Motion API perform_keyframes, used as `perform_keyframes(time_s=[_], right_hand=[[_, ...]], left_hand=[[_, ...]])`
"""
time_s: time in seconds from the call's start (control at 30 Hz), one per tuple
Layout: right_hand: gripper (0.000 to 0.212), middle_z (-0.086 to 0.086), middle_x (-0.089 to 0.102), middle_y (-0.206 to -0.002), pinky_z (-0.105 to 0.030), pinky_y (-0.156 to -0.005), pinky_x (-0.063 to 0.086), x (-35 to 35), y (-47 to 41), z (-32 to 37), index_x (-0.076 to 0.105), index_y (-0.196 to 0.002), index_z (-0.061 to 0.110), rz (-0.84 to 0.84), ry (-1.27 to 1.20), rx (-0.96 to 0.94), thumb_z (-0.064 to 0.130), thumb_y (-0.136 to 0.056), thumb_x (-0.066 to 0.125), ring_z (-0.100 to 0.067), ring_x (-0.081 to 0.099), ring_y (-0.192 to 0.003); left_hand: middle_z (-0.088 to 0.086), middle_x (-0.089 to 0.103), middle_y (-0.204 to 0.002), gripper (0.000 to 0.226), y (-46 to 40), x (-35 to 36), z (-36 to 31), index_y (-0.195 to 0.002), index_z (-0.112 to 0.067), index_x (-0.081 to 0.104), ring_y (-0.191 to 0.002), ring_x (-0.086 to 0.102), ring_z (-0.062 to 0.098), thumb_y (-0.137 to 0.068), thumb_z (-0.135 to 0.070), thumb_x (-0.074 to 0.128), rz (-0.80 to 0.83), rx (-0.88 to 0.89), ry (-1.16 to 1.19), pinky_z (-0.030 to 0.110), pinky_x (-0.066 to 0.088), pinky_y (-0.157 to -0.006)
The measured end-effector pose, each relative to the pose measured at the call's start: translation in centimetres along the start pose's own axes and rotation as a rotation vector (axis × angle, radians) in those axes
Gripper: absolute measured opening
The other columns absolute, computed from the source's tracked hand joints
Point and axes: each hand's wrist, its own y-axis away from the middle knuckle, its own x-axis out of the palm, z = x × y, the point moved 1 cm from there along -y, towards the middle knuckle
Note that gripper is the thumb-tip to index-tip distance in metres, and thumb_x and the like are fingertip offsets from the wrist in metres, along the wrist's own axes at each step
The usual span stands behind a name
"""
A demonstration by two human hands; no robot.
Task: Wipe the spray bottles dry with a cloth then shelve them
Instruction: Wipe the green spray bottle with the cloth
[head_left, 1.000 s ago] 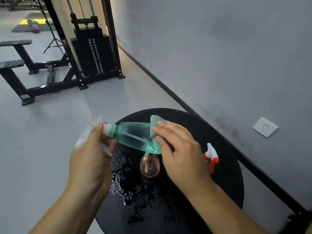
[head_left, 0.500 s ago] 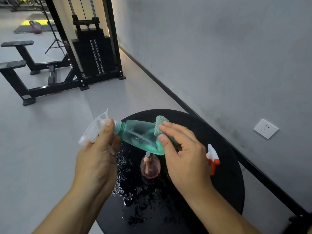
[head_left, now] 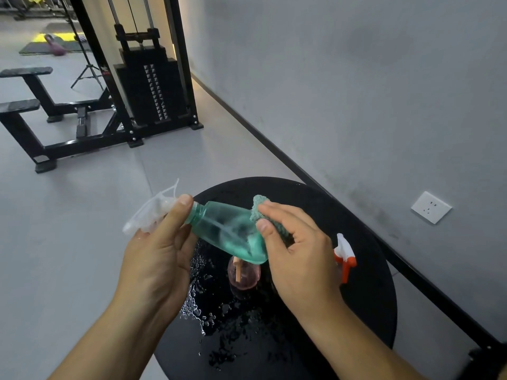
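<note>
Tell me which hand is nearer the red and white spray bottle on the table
Right. The right hand holds the cloth beside the red and white spray bottle; the left hand grips the green bottle across the table.

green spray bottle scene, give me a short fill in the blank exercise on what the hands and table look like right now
1. The left hand grips the green spray bottle at its white ____ end.
2. The right hand presses a green ____ against the bottle's body.
3. The round black table has ____ droplets scattered on it.
4. The spray bottle standing behind the right hand has an ____ trigger.

Missing words: trigger; cloth; water; orange
</note>
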Motion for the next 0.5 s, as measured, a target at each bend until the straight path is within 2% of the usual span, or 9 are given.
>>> perform_keyframes(time_s=[0.17, 0.37, 0.5], right_hand=[[0.028, 0.017, 0.066, -0.122, -0.024, -0.103, 0.048, 0.3, 0.3, -0.1, 0.072, -0.122, 0.022, 0.011, 0.18, -0.166, 0.015, -0.096, 0.067, -0.001, 0.055, -0.122], [0.03, 0.006, 0.064, -0.131, -0.02, -0.112, 0.038, 1.8, 1.4, 0.9, 0.069, -0.127, 0.015, 0.114, 0.22, -0.293, 0.011, -0.098, 0.064, -0.005, 0.05, -0.131], [0.029, 0.007, 0.064, -0.131, -0.025, -0.109, 0.043, 1.1, 0.6, 0.5, 0.069, -0.127, 0.017, 0.132, 0.21, -0.274, 0.012, -0.099, 0.062, -0.005, 0.052, -0.128]], left_hand=[[-0.001, 0.075, -0.086, 0.007, -0.2, -0.1, -0.3, -0.093, -0.018, 0.067, -0.085, 0.077, 0.014, -0.091, -0.016, 0.074, -0.047, -0.019, 0.041, 0.025, 0.063, -0.081], [0.004, 0.074, -0.093, 0.014, 0.0, -0.3, 0.8, -0.094, -0.013, 0.069, -0.092, 0.075, 0.017, -0.084, -0.015, 0.078, -0.043, -0.059, 0.027, 0.028, 0.063, -0.089], [0.001, 0.074, -0.087, 0.012, -0.1, -0.1, 0.5, -0.09, -0.016, 0.067, -0.087, 0.075, 0.012, -0.082, -0.016, 0.076, -0.024, -0.038, 0.04, 0.023, 0.062, -0.083]])
